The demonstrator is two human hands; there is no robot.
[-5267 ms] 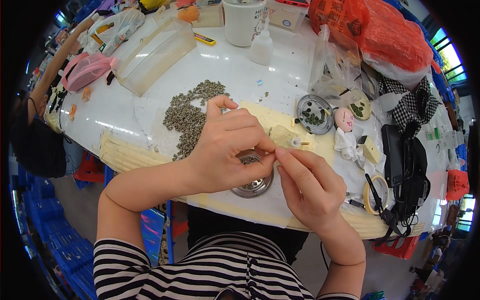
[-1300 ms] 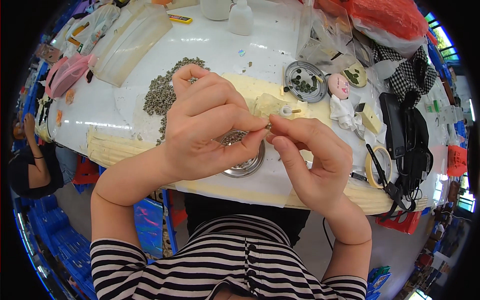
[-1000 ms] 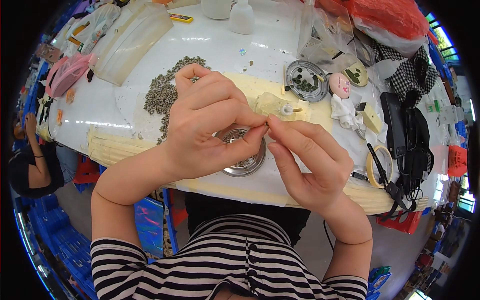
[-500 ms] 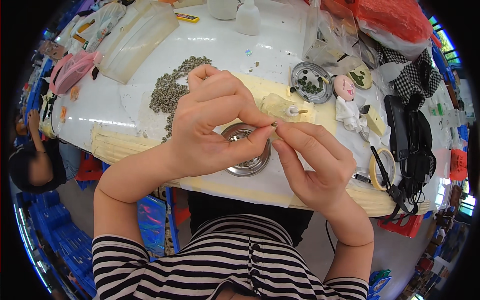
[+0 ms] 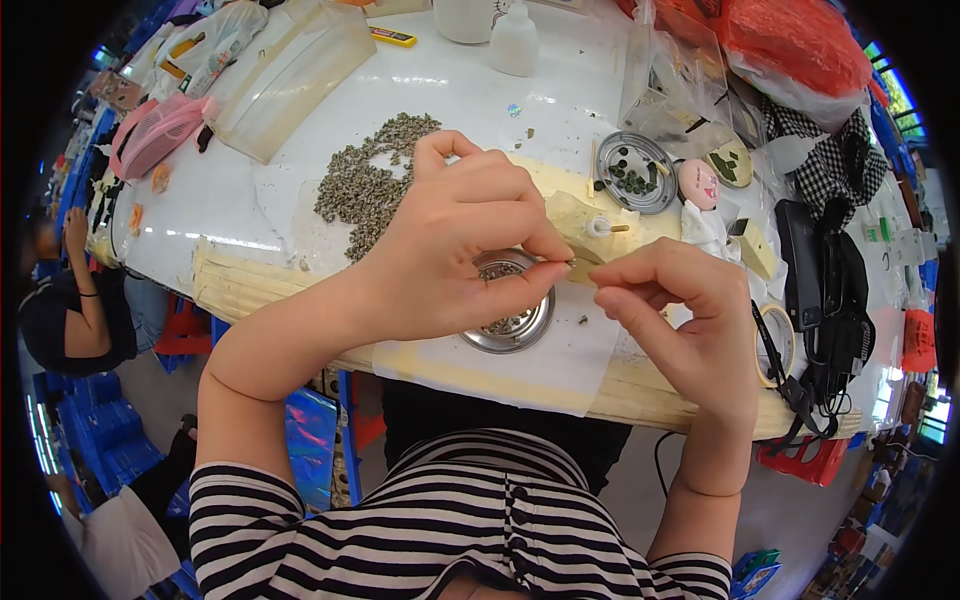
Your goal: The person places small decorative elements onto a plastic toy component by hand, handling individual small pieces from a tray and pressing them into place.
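Above a round metal dish (image 5: 545, 325), my left hand (image 5: 470, 235) pinches a tiny dark metallic piece (image 5: 571, 263) between thumb and forefinger. Just to its right is my right hand (image 5: 690, 315), its fingers bent. A narrow gap shows between its thumb and forefinger tips, and I see nothing in it. Small grey pieces lie in the dish, partly hidden by my left hand. One loose small piece (image 5: 583, 320) rests on the white paper (image 5: 560, 375) beside the dish. Behind my left hand spreads a heap of small grey-green pieces (image 5: 365, 185).
A round metal tray (image 5: 668, 200) with dark green bits stands at the right, near a pink-and-white oval thing (image 5: 698, 184). A white squeeze bottle (image 5: 514, 42) is at the back. Black straps (image 5: 838, 335) and a tape roll (image 5: 782, 340) lie right. Another person (image 5: 75, 310) sits far left.
My hands have come apart: the right moved right, away from the pinched piece, which stays in my left fingers. The view has shifted slightly. The loose piece beside the dish now shows.
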